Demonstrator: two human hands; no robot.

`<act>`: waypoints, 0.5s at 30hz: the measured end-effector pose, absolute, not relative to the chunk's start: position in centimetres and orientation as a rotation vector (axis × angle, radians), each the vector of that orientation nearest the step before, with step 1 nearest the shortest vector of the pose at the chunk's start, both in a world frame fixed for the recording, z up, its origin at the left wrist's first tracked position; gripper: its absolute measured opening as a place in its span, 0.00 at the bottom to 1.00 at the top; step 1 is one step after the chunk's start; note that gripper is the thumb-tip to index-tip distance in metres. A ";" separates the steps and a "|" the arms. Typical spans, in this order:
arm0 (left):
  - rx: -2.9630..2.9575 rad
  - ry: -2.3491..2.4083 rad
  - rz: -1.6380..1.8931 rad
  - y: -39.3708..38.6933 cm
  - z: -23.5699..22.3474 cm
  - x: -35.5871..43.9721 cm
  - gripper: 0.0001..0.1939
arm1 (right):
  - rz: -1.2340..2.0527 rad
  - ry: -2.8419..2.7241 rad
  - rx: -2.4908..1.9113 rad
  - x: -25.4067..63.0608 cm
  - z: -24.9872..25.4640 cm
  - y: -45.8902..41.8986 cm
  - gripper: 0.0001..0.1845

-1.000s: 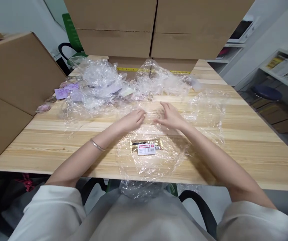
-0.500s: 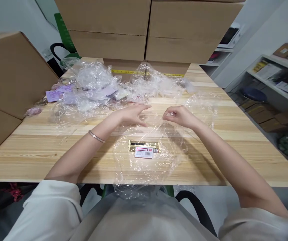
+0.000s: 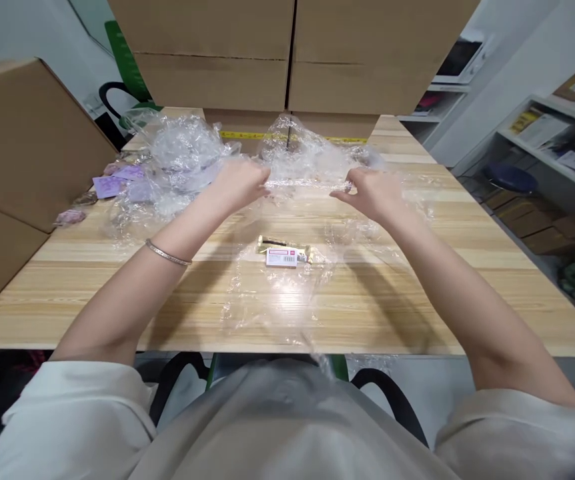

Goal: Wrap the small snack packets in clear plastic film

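A clear plastic bag [image 3: 267,293] lies flat on the wooden table in front of me, its near end drooping over the edge. My left hand [image 3: 245,183] pinches one side of its far edge, and my right hand [image 3: 370,193] pinches the other side. The edge is drawn taut between them, raised off the table. Below the hands are a gold-wrapped bar-shaped packet [image 3: 303,252] and a small white box [image 3: 281,258] with a red-printed label and a barcode, the box overlapping the packet. Film covers or surrounds both; which one I cannot tell.
Crumpled clear plastic [image 3: 182,147] is heaped at the back left, with purple cards [image 3: 110,187] among it. Large cardboard boxes [image 3: 207,73] rise behind the table. Another cardboard box [image 3: 27,147] stands at the left. Shelves [image 3: 557,147] are off to the right.
My left hand has closed on the film's edge. Both hands have moved farther away and apart, stretching the edge. The packet and box have shifted away from me with the film.
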State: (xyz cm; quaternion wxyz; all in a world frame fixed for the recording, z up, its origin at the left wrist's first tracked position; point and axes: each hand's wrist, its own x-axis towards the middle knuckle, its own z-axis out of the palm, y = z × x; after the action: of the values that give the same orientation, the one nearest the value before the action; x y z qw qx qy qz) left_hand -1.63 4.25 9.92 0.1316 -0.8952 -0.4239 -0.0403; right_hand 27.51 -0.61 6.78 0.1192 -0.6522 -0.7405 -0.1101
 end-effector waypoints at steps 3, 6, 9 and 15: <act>-2.594 -1.161 0.010 3.6 10.5 -2.7 0.12 | -0.306 -2.170 -1.874 27.6 6.2 -1.2 0.14; -2.614 -0.988 0.071 1.3 11.1 -4.4 0.06 | -0.218 -2.284 -1.757 28.2 6.1 -4.0 0.07; -2.710 -0.784 0.113 -2.5 10.6 -6.3 0.11 | -0.141 -2.443 -1.643 28.7 5.8 -8.2 0.06; -2.841 -0.599 0.187 -9.9 5.7 -10.6 0.15 | 0.176 -2.756 -1.567 27.4 2.9 -16.3 0.14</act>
State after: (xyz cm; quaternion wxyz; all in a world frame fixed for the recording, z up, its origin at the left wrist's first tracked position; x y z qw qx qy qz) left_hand -10.63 -9.90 5.70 0.1160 -0.9699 -0.2046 0.0637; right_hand 27.42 -16.30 2.95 -0.0169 -0.4936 -0.8678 0.0553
